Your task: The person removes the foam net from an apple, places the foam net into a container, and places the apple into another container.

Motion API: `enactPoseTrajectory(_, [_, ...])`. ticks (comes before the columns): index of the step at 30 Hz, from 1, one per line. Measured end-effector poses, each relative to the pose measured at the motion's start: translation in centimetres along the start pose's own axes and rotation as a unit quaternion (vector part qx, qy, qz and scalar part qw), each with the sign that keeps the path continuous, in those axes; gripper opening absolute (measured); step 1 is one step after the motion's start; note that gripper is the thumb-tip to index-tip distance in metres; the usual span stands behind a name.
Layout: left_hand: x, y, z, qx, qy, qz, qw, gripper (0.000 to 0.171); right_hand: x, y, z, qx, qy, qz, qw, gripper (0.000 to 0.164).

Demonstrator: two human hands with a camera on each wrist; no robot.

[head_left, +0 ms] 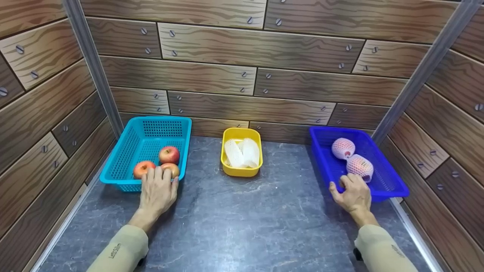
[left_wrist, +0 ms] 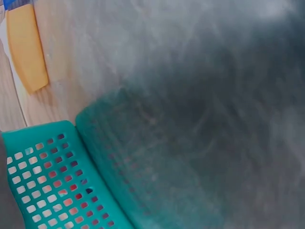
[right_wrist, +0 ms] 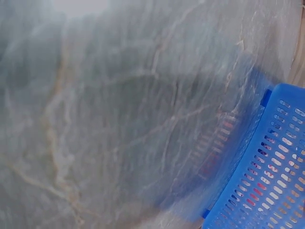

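My left hand (head_left: 158,190) reaches over the front rim of a teal plastic basket (head_left: 130,141), its fingertips beside the apples inside. Those are three red-yellow apples: one behind (head_left: 169,155), one at left (head_left: 144,169) and one at right (head_left: 171,169), partly covered by my fingers. At the front rim of a blue basket (head_left: 325,155), my right hand (head_left: 354,193) has its fingers bent and its thumb held apart. Two fruits in white foam nets, a farther one (head_left: 343,148) and a nearer one (head_left: 359,167), lie in it. The wrist views show basket sides but little of the hands.
Between the baskets, a small yellow bin (head_left: 242,172) holds white foam nets (head_left: 250,153) near the back wall. The grey marbled table (head_left: 242,223) is enclosed by wood-patterned panels (head_left: 211,79) at the back and both sides.
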State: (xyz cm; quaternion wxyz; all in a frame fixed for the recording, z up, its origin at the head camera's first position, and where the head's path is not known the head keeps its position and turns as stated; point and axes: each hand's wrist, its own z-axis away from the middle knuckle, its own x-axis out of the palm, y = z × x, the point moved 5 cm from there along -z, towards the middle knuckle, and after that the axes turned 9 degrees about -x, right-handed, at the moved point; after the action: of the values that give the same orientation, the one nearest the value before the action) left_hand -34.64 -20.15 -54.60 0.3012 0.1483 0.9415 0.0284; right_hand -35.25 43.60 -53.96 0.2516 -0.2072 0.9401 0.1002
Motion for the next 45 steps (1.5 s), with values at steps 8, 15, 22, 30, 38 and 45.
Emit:
enactPoseTrajectory(8, [0.4, -0.2, 0.4, -0.006, 0.001, 0.008, 1.0, 0.032, -0.4, 0.2, -0.9, 0.034, -0.002, -0.036, 0.999, 0.032])
enactPoseTrajectory(15, [0.5, 0.0, 0.2, -0.015, -0.021, 0.007, 0.9996, 0.033, -1.5, 1.5, -3.2, 0.071, -0.007, -0.037, 0.997, 0.024])
enactPoseTrajectory(22, [0.5, 0.0, 0.0, -0.021, -0.023, 0.004, 0.9995, 0.032, -1.7, 3.8, -6.0, 0.1, -0.043, -0.015, 0.994, 0.024])
enactPoseTrajectory(30, [0.6, 0.1, 0.0, -0.029, -0.047, -0.004, 0.9984, 0.031, -1.2, 6.5, -6.6, 0.148, -0.129, 0.0, 0.98, 0.035])
enactPoseTrajectory(38, [0.5, 0.1, -0.1, -0.032, -0.052, -0.004, 0.9981, 0.032, 0.2, 8.7, -6.3, 0.183, -0.227, 0.015, 0.956, 0.059])
enactPoseTrajectory(45, [0.5, 0.2, -0.1, -0.029, -0.047, -0.007, 0.9985, 0.03, 1.6, 10.8, -5.7, 0.232, -0.329, 0.02, 0.915, 0.09])
